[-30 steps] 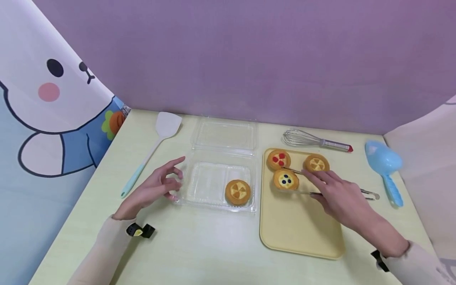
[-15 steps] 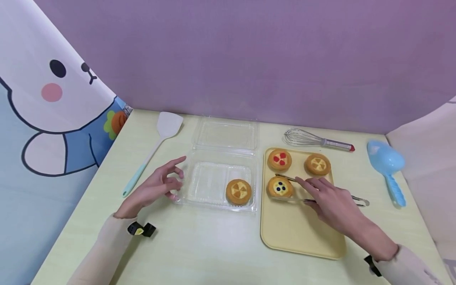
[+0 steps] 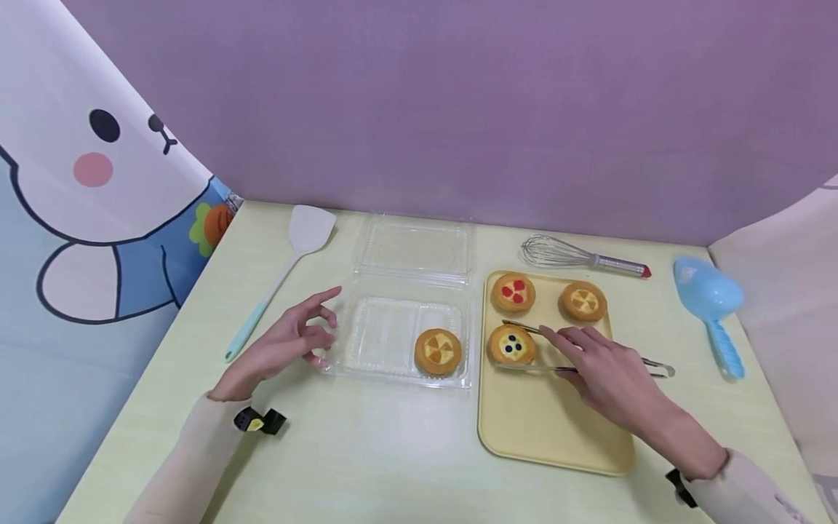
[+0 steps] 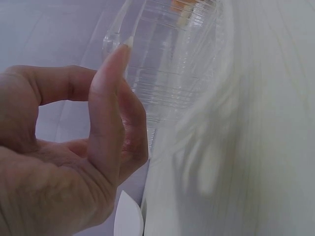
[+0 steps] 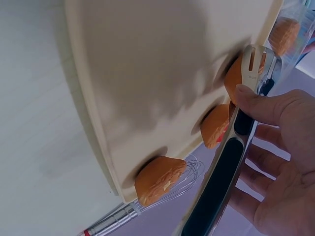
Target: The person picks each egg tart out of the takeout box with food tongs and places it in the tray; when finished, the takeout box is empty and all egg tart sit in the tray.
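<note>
My right hand [image 3: 612, 371] grips metal food tongs [image 5: 211, 191] with black handle grips. In the head view the tongs' tips stand on either side of a tart with blueberries [image 3: 513, 345], at the left edge of the yellow tray [image 3: 550, 437]. Behind it on the tray are a tart with red berries [image 3: 513, 292] and a plain-topped tart [image 3: 583, 301]. My left hand [image 3: 291, 338] is at the left edge of a clear plastic clamshell box [image 3: 380, 342], fingers spread and loosely bent, thumb tip right by the rim. Another plain-topped tart [image 3: 438, 352] sits inside the box's right side.
The box's lid [image 3: 415, 247] lies open toward the back. A white spatula [image 3: 275, 284] with a mint handle lies on the left. Behind the tray is a whisk [image 3: 583, 257]; a blue scoop [image 3: 710, 309] lies at the far right. A purple cloth hangs behind the table.
My right hand and the tongs have moved left and slightly nearer me, and the blueberry tart has shifted with them, away from the red-berry tart. My left hand stays at the box.
</note>
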### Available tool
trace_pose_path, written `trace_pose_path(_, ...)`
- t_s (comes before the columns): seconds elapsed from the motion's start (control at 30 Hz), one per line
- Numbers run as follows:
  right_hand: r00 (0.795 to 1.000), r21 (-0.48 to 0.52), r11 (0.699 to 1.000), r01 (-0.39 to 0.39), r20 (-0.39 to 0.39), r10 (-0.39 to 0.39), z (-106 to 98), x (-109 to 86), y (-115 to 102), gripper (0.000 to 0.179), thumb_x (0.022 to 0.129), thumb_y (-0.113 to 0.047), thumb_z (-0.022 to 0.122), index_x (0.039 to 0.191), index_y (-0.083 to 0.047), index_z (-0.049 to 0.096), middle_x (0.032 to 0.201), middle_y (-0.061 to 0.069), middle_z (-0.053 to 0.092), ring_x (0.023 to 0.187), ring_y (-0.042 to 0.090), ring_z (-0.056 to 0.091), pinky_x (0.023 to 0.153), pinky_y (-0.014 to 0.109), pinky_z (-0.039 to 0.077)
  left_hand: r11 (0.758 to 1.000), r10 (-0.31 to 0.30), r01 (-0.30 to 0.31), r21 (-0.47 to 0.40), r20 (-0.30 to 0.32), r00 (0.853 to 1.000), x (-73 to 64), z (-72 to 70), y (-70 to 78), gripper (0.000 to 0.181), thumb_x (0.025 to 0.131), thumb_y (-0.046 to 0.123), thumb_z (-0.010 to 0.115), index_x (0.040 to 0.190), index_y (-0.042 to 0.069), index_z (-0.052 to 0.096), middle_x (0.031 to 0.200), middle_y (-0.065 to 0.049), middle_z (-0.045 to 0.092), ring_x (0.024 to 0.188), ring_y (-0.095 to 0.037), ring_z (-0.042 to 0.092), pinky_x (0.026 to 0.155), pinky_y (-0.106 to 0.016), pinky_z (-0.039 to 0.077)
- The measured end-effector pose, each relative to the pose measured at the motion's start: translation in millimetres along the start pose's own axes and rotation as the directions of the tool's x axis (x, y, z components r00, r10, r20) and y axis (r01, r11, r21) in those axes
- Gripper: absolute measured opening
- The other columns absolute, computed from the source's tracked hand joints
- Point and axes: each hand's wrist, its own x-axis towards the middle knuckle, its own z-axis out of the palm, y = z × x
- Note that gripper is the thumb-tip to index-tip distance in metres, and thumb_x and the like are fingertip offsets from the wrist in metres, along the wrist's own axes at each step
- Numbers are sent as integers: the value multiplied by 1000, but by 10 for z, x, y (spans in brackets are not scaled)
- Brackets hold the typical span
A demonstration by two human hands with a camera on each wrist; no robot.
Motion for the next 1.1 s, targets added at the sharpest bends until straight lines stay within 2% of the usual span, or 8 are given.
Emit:
trace_pose_path(0.3,1000,-25,1000,14,-5,-14,3,-7,4,74,75,-17,92,144,-14,62,117,9,73,104,30,72,56,36,58,1000,-7,7,-9,2,1000,-6,2,1,80,99,-3,59,167,12,19,120,-16,43,80,-18,61,62,-33,66)
trace_pose_path(0.53,1000,-19,1000,18,-11,-18,-8,-21,7,72,77,-17,90,143,-13,62,117,9,73,106,30,71,59,37,59,1000,-3,3,3,-3,1000,-4,4,-4,79,100,-2,59,167,13,20,121,-18,43,83,-22,62,63,-34,66)
trace_pose_path(0.73,1000,-23,1000,18,-3,-18,-22,-25,9,74,76,-16,90,144,-12,61,118,9,72,107,30,70,62,40,60,1000,-13,13,8,-10,1000,-2,3,0,80,100,-1,60,167,15,20,121,-20,43,80,-20,61,62,-35,66)
trace_pose_path(1.1,1000,-31,999,18,-19,-18,-114,-24,-16,80,76,-17,91,148,-13,58,121,10,70,108,33,70,62,43,61,1000,-9,9,10,-12,1000,1,3,13,80,100,-1,60,167,14,20,121,-20,43,81,-20,61,62,-35,66)
